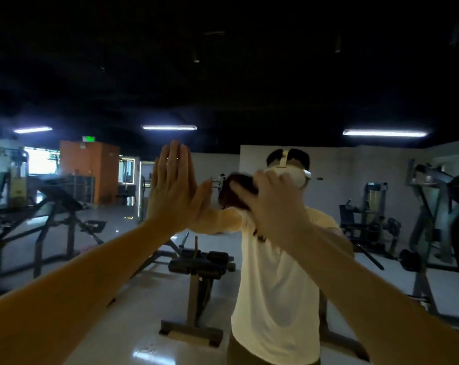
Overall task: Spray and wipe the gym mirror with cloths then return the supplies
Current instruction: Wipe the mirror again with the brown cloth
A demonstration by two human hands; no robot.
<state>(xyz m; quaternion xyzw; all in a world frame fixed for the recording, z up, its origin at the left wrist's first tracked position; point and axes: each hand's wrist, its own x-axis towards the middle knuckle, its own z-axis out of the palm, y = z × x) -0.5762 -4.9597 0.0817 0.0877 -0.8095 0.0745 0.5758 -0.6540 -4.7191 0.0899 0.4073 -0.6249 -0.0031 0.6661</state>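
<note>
mirror (381,180): smooth, glossy glass, giving a clear reflection of the room. cloth (240,189) under the right hand (273,204): dark, matt fabric, weave too blurred to tell. reflected t-shirt (273,285): pale, matt cloth, softly creased. reflected headset (289,175): smooth white plastic with a dull sheen. weight bench frame (194,299): dark matt metal; its rollers (196,267): black matt padding. machine frames (428,206): grey painted metal, faint sheen. floor (149,349): glossy, light, mirroring the lamps. orange wall (91,169): flat, matt paint.

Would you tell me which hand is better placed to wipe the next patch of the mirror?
Right. The right hand holds a dark cloth against the mirror, ready to sweep. The left hand lies flat on it, fingers straight, holding nothing.
</note>
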